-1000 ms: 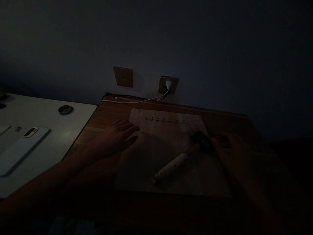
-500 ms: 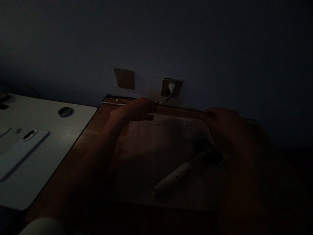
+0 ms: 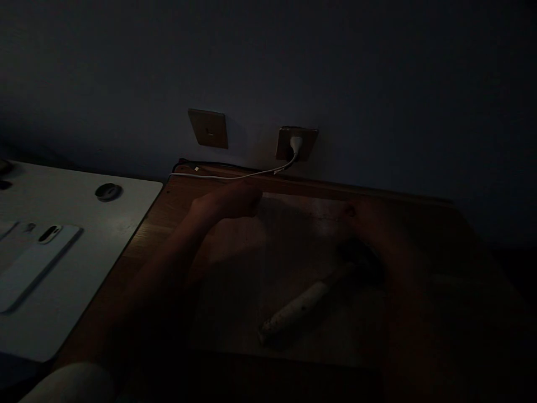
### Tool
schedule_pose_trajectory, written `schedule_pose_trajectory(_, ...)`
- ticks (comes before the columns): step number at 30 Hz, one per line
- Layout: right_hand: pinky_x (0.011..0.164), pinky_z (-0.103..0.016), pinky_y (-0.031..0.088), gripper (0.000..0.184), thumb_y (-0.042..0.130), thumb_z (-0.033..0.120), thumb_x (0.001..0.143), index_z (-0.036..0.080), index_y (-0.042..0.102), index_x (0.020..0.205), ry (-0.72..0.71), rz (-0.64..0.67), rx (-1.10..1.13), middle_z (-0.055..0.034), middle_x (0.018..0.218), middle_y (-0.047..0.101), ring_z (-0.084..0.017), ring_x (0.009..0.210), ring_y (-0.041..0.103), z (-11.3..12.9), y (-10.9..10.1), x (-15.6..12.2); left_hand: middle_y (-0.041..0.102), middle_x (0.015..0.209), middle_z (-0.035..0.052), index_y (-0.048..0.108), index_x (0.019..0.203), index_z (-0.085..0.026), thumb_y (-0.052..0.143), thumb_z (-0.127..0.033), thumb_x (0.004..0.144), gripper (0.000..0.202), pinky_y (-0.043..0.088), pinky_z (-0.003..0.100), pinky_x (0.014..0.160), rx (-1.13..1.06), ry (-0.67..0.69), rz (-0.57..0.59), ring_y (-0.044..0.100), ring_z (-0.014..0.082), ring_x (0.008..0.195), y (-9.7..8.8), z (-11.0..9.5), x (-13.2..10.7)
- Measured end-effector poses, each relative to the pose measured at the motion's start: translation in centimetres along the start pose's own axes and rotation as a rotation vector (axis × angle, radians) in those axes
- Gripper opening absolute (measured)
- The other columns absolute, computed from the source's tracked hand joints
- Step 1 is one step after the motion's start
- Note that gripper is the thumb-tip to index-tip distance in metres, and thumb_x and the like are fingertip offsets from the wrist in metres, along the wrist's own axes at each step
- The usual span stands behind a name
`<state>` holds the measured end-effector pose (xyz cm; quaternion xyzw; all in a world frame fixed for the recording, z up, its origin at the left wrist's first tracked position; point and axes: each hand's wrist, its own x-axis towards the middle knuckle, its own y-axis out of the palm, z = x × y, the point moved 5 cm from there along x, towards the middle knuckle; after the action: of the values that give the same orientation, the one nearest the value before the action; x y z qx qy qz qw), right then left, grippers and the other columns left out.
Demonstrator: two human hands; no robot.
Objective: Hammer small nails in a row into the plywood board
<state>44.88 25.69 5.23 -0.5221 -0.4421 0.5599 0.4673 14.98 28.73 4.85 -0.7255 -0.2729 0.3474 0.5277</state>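
Note:
The light is very dim. My left hand (image 3: 241,200) rests at the far left edge of a pale flat sheet or board (image 3: 243,280), fingers curled in; anything inside them is hidden. Opposite it, at the far right edge, my right hand (image 3: 364,217) is closed too, thumb against the fingers, and I cannot make out what it holds. A faint row of small specks (image 3: 327,217) shows just left of my right hand. Between my forearms a hammer (image 3: 296,305) lies slanted on the sheet, its whitish handle toward me and its dark head to the right.
The wooden table (image 3: 161,224) meets a wall with two socket plates (image 3: 208,129). A white plug (image 3: 296,144) sits in the right one, its cable (image 3: 239,178) running left. On the left, a white tabletop (image 3: 117,215) bears a phone (image 3: 39,263) and a round dark object (image 3: 108,192).
My left hand has come slightly nearer and its fingers have closed. My right hand has shifted slightly nearer. The small shiny pieces beside my left hand no longer show there.

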Motion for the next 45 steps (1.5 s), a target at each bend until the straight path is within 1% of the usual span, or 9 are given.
schedule_pose_trajectory(3, 0.072, -0.035, 0.048, 0.016, 0.065, 0.023, 0.098, 0.019, 0.075, 0.085, 0.003, 0.005, 0.01, -0.0158, 0.098, 0.081, -0.029, 0.09, 0.076, 0.1, 0.1, -0.2, 0.079, 0.093, 0.0073, 0.075, 0.088, -0.018, 0.064, -0.013, 0.086, 0.012, 0.044, 0.03, 0.068, 0.053, 0.013, -0.018, 0.072, 0.0216, 0.084, -0.1, -0.3, -0.1)
schedule_pose_trajectory(7, 0.073, -0.034, 0.049, 0.013, 0.066, 0.021, 0.096, 0.02, 0.076, 0.088, -0.022, 0.006, 0.033, -0.0132, 0.099, 0.081, -0.027, 0.091, 0.076, 0.0, 0.3, -0.2, 0.079, 0.093, 0.0068, 0.077, 0.089, -0.019, 0.064, -0.012, 0.085, 0.015, 0.045, 0.029, 0.068, 0.054, -0.001, -0.027, 0.072, 0.0214, 0.085, -0.2, -0.4, -0.2)
schedule_pose_trajectory(12, 0.068, -0.031, 0.05, 0.011, 0.073, 0.018, 0.09, 0.024, 0.074, 0.08, -0.041, -0.025, 0.128, -0.0075, 0.089, 0.081, -0.025, 0.082, 0.076, -0.6, 1.0, 0.2, 0.079, 0.09, 0.0073, 0.078, 0.088, -0.018, 0.062, -0.012, 0.086, 0.017, 0.043, 0.029, 0.066, 0.062, -0.024, -0.02, 0.069, 0.0195, 0.076, -0.7, -0.8, -0.5)
schedule_pose_trajectory(16, 0.067, -0.031, 0.049, 0.016, 0.072, 0.015, 0.089, 0.024, 0.07, 0.076, -0.055, -0.041, 0.176, -0.0071, 0.085, 0.08, -0.024, 0.078, 0.075, -0.3, 1.0, 0.2, 0.076, 0.083, 0.0047, 0.075, 0.082, -0.018, 0.064, -0.011, 0.084, 0.013, 0.04, 0.028, 0.063, 0.022, -0.024, -0.034, 0.065, 0.0166, 0.069, -1.1, -1.0, -0.7)
schedule_pose_trajectory(20, 0.07, -0.032, 0.049, 0.014, 0.07, 0.011, 0.089, 0.022, 0.072, 0.08, -0.086, -0.05, 0.157, -0.0084, 0.088, 0.08, -0.023, 0.082, 0.074, 0.4, 0.2, -0.2, 0.072, 0.078, 0.0015, 0.071, 0.079, -0.017, 0.069, -0.012, 0.079, 0.006, 0.038, 0.026, 0.063, -0.084, 0.052, -0.189, 0.062, 0.0142, 0.068, -2.6, -0.8, -1.0)
schedule_pose_trajectory(25, 0.077, -0.033, 0.053, 0.014, 0.069, 0.011, 0.089, 0.022, 0.076, 0.093, -0.141, -0.08, 0.219, -0.0083, 0.097, 0.081, -0.024, 0.087, 0.075, 1.4, -0.6, -0.6, 0.07, 0.076, 0.0014, 0.069, 0.078, -0.015, 0.06, -0.006, 0.078, 0.013, 0.038, 0.025, 0.063, -0.186, 0.104, -0.38, 0.06, 0.0126, 0.068, -4.0, -0.6, -1.5)
schedule_pose_trajectory(29, 0.079, -0.034, 0.054, 0.012, 0.067, 0.013, 0.092, 0.022, 0.076, 0.092, -0.186, -0.1, 0.26, -0.0108, 0.099, 0.082, -0.025, 0.089, 0.076, 2.4, -0.8, -0.7, 0.071, 0.078, 0.0022, 0.069, 0.083, -0.016, 0.057, -0.004, 0.08, 0.017, 0.04, 0.025, 0.063, -0.179, 0.134, -0.343, 0.06, 0.0129, 0.067, -2.9, -1.3, -1.0)
schedule_pose_trajectory(37, 0.078, -0.033, 0.054, 0.011, 0.066, 0.014, 0.092, 0.023, 0.074, 0.093, -0.21, -0.088, 0.274, -0.0075, 0.096, 0.081, -0.024, 0.087, 0.075, 2.7, 0.1, -0.4, 0.075, 0.093, 0.005, 0.07, 0.09, -0.017, 0.057, -0.006, 0.087, 0.017, 0.046, 0.027, 0.073, -0.136, 0.19, -0.264, 0.066, 0.0165, 0.081, -1.6, -2.6, -0.1)
schedule_pose_trajectory(45, 0.082, -0.035, 0.052, 0.015, 0.063, 0.014, 0.094, 0.02, 0.076, 0.098, -0.232, -0.039, 0.168, -0.0113, 0.103, 0.08, -0.026, 0.093, 0.075, 3.4, 0.2, -0.5, 0.075, 0.088, 0.0039, 0.072, 0.086, -0.019, 0.06, -0.011, 0.089, 0.015, 0.048, 0.027, 0.076, -0.181, 0.207, -0.259, 0.066, 0.0159, 0.08, -1.1, -2.7, 0.2)
